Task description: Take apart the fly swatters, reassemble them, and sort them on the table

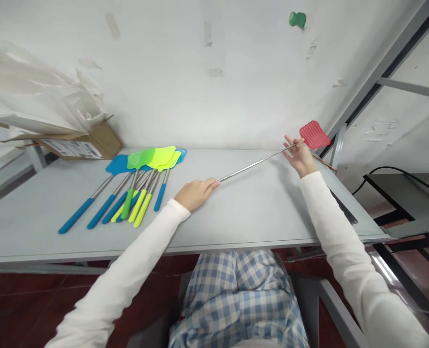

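Note:
A red fly swatter [313, 134] with a long, thin metal shaft stretches between my two hands above the table. My left hand [197, 192] is closed round its handle end, and the grip itself is hidden in the fist. Up at the right, my right hand [298, 154] pinches the shaft just below the red head, with the other fingers spread. To the left lies a pile of blue, green and yellow fly swatters [142, 159], heads toward the wall and handles toward me. One blue fly swatter [77, 215] lies at the pile's left side.
The grey table [250, 212] stands against a white wall [185, 96]. An open cardboard box [104, 140] with white plastic wrapping [44, 92] sits at the back left. A dark flat object [343, 207] lies near the right edge, partly behind my sleeve. Metal frame bars [370, 82] rise at right.

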`<state>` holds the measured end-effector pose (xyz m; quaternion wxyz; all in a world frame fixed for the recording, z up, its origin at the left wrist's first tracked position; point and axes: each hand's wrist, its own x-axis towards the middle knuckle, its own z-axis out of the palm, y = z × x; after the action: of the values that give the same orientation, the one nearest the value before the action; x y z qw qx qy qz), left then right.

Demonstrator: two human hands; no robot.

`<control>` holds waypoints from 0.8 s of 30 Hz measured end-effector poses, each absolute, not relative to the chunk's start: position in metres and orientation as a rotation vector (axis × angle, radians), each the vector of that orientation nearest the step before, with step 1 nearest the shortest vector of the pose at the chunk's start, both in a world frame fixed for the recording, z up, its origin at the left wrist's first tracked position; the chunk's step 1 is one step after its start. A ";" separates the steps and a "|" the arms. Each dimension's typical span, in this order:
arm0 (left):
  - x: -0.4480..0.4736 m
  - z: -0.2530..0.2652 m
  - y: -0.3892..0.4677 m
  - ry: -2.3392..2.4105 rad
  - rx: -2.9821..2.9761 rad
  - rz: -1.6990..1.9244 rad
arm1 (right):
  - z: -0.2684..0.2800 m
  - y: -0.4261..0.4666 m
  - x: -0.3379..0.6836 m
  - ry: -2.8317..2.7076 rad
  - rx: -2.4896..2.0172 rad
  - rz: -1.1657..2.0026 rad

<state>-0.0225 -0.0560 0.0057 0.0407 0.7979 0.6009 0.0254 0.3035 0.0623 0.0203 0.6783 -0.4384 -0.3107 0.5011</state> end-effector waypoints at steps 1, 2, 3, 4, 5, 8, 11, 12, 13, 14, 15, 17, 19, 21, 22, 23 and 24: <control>-0.028 0.005 -0.058 1.824 2.446 0.067 | 0.019 0.060 0.305 -0.683 -0.961 1.153; -0.031 0.005 -0.058 1.822 2.449 0.064 | 0.017 0.056 0.303 -0.670 -0.923 1.176; -0.032 0.006 -0.057 1.834 2.456 0.069 | 0.014 0.053 0.296 -0.658 -0.879 1.194; -0.031 0.006 -0.054 1.850 2.464 0.074 | 0.010 0.049 0.286 -0.646 -0.837 1.208; -0.030 0.007 -0.052 1.867 2.469 0.077 | 0.007 0.046 0.275 -0.639 -0.804 1.220; -0.027 0.009 -0.043 1.901 2.471 0.076 | -0.002 0.039 0.244 -0.652 -0.763 1.256; -0.032 0.008 -0.040 1.921 2.483 0.064 | -0.003 0.042 0.235 -0.684 -0.727 1.262; -0.036 0.008 -0.041 1.930 2.488 0.057 | -0.001 0.045 0.238 -0.689 -0.719 1.253; -0.041 0.008 -0.042 1.943 2.489 0.042 | 0.002 0.049 0.243 -0.680 -0.716 1.236; -0.047 0.008 -0.044 1.958 2.488 0.023 | 0.006 0.055 0.250 -0.652 -0.719 1.215; -0.053 0.008 -0.047 1.970 2.487 0.000 | 0.009 0.060 0.257 -0.610 -0.726 1.192; -0.065 0.010 -0.053 1.987 2.477 -0.047 | 0.015 0.071 0.273 -0.516 -0.739 1.156; -0.076 0.012 -0.058 1.979 2.456 -0.073 | 0.019 0.078 0.286 -0.465 -0.739 1.142; -0.084 0.015 -0.062 1.987 2.424 -0.046 | 0.021 0.081 0.293 -0.449 -0.729 1.146; -0.088 0.016 -0.063 1.991 2.412 -0.022 | 0.022 0.080 0.294 -0.441 -0.722 1.153; -0.091 0.017 -0.063 1.985 2.407 0.001 | 0.024 0.079 0.293 -0.431 -0.715 1.160; -0.093 0.018 -0.064 1.973 2.405 0.022 | 0.025 0.077 0.293 -0.427 -0.706 1.170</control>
<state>-0.0932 -0.0638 0.0178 0.0154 0.7731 0.6341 0.0071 0.2927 0.0774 0.0254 0.7546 -0.3235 -0.1959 0.5362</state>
